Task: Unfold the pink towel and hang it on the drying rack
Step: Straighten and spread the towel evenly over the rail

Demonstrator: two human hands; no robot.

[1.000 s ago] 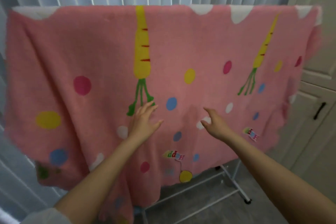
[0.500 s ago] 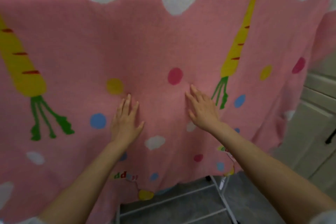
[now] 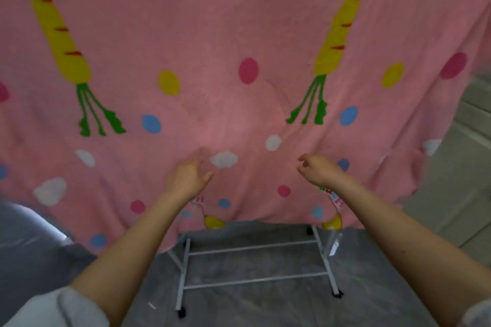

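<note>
The pink towel (image 3: 225,34), printed with yellow carrots and coloured dots, hangs spread out and fills most of the view. It drapes over the white drying rack (image 3: 255,247), of which only the lower legs and crossbars show below the hem. My left hand (image 3: 187,176) is at the towel's lower middle, fingers loosely extended against or just off the fabric. My right hand (image 3: 317,170) hovers a little to the right, fingers loosely curled and holding nothing. The rack's top bar is hidden by the towel.
Grey marbled floor (image 3: 265,305) lies under the rack. A pale cabinet or wall (image 3: 475,125) stands at the right edge. A grey shiny surface (image 3: 29,244) shows at the lower left. The rack's feet carry small black casters (image 3: 337,294).
Both hands have slid down the towel from its middle to near its lower hem and relaxed their fingers. The view has moved closer and lower, showing the rack's legs.
</note>
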